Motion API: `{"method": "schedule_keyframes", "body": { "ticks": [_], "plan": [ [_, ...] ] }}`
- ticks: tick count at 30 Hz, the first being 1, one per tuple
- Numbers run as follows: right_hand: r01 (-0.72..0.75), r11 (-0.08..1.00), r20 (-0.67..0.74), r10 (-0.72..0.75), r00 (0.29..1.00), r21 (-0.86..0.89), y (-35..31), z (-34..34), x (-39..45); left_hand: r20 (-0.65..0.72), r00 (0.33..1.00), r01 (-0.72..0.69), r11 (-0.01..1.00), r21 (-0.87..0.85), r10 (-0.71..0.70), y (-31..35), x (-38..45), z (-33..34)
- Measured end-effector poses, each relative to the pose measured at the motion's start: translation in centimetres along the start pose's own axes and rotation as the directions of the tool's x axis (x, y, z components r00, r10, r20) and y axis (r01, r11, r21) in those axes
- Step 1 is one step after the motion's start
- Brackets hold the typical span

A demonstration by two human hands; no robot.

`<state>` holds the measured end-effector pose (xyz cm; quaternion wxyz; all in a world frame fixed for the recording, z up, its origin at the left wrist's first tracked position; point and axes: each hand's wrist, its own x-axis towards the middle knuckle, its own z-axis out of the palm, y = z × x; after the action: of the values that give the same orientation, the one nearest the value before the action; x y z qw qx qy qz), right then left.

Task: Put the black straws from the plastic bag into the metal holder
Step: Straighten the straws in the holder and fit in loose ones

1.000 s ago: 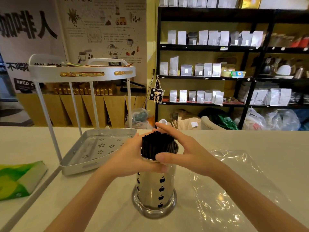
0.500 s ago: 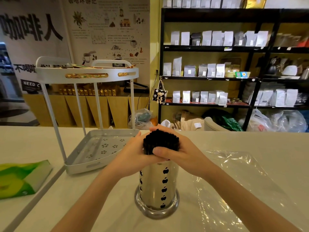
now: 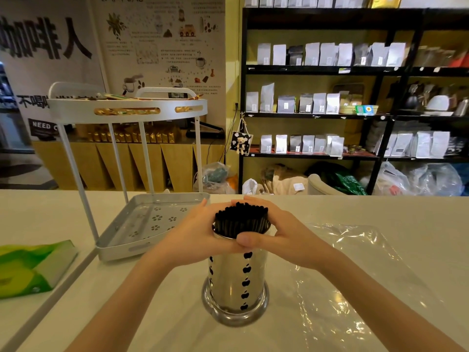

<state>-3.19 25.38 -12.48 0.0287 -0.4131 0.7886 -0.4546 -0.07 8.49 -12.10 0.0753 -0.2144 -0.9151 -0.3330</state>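
A shiny metal holder [image 3: 234, 283] with black apple-shaped cutouts stands upright on the white counter in front of me. A thick bundle of black straws [image 3: 241, 219] sticks out of its top. My left hand [image 3: 193, 232] wraps the bundle from the left. My right hand [image 3: 284, 237] wraps it from the right, thumb across the holder's rim. The fingertips of both hands meet behind the straws. The clear plastic bag [image 3: 355, 275] lies flat and crumpled on the counter to the right.
A white two-tier metal rack [image 3: 121, 240] stands just left of the holder, with its lower tray close to my left hand. A green packet [image 3: 30, 268] lies at the far left. Behind the counter [image 3: 76, 313] are black shelves of pouches.
The straw bundle has been gathered tighter and stands more upright in the holder. Both hands have closed further around it, with the thumbs now meeting in front.
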Motion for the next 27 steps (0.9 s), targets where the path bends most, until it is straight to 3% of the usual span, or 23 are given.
{"method": "schedule_keyframes", "body": {
  "ticks": [7, 14, 27],
  "plan": [
    [0.034, 0.993, -0.161, -0.052, 0.986, -0.114, 0.7, -2.0, -0.9, -0.073, 0.996, 0.055, 0.998, 0.016, -0.054, -0.1, -0.9, -1.7],
    [0.105, 0.984, -0.311, -0.147, 0.939, -0.145, 1.0, -2.6, -1.5, -0.154, 0.985, -0.078, 0.996, 0.031, 0.082, 1.9, -1.2, -1.0],
    [0.151, 0.977, -0.343, -0.194, 0.919, -0.149, 0.9, -2.0, -1.6, -0.272, 0.959, -0.075, 0.997, 0.029, 0.080, 2.2, -0.4, 0.9]
  ]
}}
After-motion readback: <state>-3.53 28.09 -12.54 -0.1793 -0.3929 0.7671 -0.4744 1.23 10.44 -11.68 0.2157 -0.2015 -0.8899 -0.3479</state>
